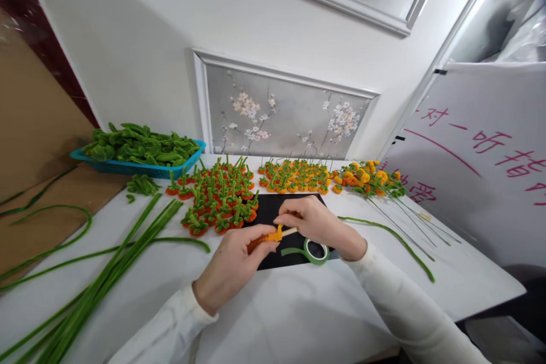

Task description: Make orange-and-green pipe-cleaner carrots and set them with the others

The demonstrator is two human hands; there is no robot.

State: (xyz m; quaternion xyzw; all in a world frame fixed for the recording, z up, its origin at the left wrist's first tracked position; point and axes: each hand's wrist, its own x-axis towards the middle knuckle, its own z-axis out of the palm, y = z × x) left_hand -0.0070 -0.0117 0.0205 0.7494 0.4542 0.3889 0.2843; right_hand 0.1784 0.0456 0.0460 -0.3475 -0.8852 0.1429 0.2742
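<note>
At upper left, a blue plastic basket (170, 169) is heaped with fuzzy green pieces (140, 145) by the far corner of the white desk (469, 278); a bundle of fuzzy green stems (106, 278) is cut off by the frame at lower left. At centre, above a black mat (267, 259), a fuzzy orange strip (263, 238), looped round a pale stick (290, 231), is pinched between thumb and fingers by the left hand (232, 259). The loop is pinched by the right hand (318, 222), wrist bent inward, beside a green tape roll (316, 260). The desk is bounded at right by a slanting edge.
</note>
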